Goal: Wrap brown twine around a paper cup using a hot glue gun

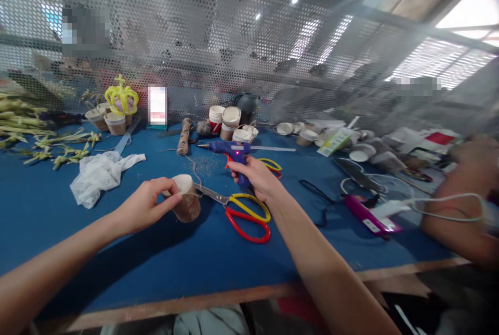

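Observation:
My left hand (158, 201) pinches the rim of a brown-wrapped paper cup (187, 204), which is tilted a little above or on the blue table; I cannot tell which. Wrapped around the handle of a blue glue gun (224, 147) is my right hand (254, 176), its fingers near the red trigger. A small red light glows on the gun, and a clear glue stick (275, 148) juts from its back. Scissors (237, 209) with one yellow and one red handle lie between the hands, blades reaching behind the cup. Thin twine runs from a spool (184, 137) toward the cup.
Crumpled white plastic (95, 176) and dried stalks (58, 150) lie left. Several cups (230, 122) stand along the perforated metal screen (234, 59). On the right are a purple power strip (368, 215), cables and another person's arm (460, 205).

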A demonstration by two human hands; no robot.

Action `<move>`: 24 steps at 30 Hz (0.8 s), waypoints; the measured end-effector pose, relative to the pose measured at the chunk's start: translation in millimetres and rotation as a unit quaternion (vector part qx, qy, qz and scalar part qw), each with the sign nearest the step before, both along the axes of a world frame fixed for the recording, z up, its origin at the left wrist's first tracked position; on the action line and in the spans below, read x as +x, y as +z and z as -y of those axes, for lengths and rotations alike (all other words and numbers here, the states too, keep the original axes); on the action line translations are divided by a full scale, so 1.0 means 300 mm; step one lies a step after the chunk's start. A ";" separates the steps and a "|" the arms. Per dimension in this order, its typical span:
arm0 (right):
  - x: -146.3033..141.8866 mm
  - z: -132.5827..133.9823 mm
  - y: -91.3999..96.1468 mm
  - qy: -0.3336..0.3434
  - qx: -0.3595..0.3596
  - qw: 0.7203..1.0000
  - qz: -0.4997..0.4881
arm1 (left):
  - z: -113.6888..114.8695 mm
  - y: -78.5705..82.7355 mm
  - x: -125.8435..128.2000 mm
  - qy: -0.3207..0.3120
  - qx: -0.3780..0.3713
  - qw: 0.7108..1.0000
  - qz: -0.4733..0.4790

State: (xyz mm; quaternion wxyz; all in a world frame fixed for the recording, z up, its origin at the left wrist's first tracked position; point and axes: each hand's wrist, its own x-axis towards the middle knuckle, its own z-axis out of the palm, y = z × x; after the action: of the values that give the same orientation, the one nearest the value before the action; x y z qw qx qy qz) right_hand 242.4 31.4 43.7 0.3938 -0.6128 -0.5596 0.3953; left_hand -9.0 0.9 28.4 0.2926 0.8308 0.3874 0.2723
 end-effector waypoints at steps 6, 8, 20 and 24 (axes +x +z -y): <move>-0.058 0.114 0.002 0.119 0.033 0.990 -0.066 | 0.015 -0.080 0.011 0.077 -0.014 0.993 0.090; -0.059 0.140 -0.003 0.137 0.047 0.989 -0.035 | 0.014 -0.089 0.007 0.077 -0.030 0.992 0.093; -0.043 0.202 -0.067 0.188 0.206 0.942 0.188 | 0.009 -0.100 0.003 0.084 -0.060 0.988 0.117; -0.011 0.196 -0.085 0.196 0.235 0.920 0.245 | 0.005 -0.097 0.006 0.099 -0.066 0.986 0.117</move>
State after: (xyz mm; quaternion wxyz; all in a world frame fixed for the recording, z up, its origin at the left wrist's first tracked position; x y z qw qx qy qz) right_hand 239.2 -27.2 18.3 0.2918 -0.4584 -0.8243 0.1590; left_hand -7.3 -0.6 -0.6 0.3612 0.7299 0.4480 0.3688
